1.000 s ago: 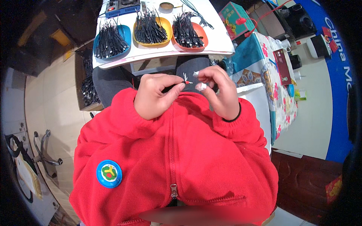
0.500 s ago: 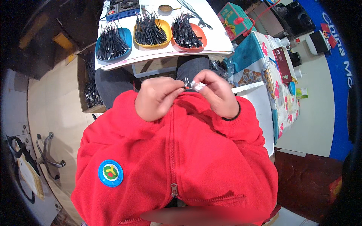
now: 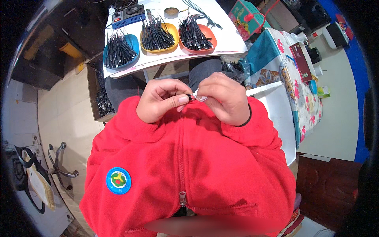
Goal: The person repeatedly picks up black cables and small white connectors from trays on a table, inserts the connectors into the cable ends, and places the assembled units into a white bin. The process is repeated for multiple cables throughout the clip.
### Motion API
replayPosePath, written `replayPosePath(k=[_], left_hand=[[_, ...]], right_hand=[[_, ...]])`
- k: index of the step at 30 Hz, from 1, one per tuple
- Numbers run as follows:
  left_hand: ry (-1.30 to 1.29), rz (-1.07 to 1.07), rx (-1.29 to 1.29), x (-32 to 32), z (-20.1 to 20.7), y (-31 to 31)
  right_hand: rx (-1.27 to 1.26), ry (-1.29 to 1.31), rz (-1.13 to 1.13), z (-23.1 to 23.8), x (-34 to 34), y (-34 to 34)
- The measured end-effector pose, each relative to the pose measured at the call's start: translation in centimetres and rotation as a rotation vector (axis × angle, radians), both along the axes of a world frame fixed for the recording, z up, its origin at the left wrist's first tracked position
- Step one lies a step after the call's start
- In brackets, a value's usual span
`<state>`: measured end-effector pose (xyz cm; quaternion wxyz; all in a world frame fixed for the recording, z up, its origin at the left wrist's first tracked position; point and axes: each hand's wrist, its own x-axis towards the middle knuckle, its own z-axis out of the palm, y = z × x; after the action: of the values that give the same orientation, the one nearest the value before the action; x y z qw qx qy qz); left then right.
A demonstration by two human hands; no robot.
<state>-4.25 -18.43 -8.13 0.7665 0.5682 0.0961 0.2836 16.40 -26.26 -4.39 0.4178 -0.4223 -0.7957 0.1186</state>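
I see my left hand (image 3: 162,100) and right hand (image 3: 223,98) pinching a small black part (image 3: 192,96); fitting it, I judge; steady alignment comes next.

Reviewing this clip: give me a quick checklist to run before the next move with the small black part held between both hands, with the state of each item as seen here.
1. Left hand pinches the small black part between thumb and fingertip: ok.
2. Right hand meets the part with a small clear piece at its fingertips: ok.
3. Part seated or aligned with the clear piece: cannot tell, too small.
4. Blue tray, yellow tray and orange tray of black parts sit apart on the white table: ok.
5. Hands are apart from the trays, held before the red jacket: ok.
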Motion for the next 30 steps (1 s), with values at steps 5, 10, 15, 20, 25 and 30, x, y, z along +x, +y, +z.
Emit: replayPosePath(k=[5,10,15,20,25,30], left_hand=[[-0.162,0.011,-0.124,0.2,-0.7,0.2],[-0.192,-0.031,-0.273,0.6,-1.1,0.0],[-0.182,-0.032,-0.226,0.5,-1.0,0.0],[-0.179,0.014,-0.204,0.3,-1.0,-0.1],[-0.216,-0.03,-0.261,0.3,-1.1,-0.1],[-0.235,-0.054,-0.299,0.5,-1.2,-0.3]], right_hand=[[0.087,-0.065,-0.223,0.1,1.6,0.6],[0.139,-0.021,-0.053,-0.2,0.6,0.4],[0.053,0.069,-0.013,-0.1,-0.6,0.4],[0.066,0.114,-0.177,-0.1,-0.5,0.5],[0.144,-0.03,-0.164,0.0,0.0,0.3],[0.288,-0.042,-0.016,-0.1,-0.8,0.3]])
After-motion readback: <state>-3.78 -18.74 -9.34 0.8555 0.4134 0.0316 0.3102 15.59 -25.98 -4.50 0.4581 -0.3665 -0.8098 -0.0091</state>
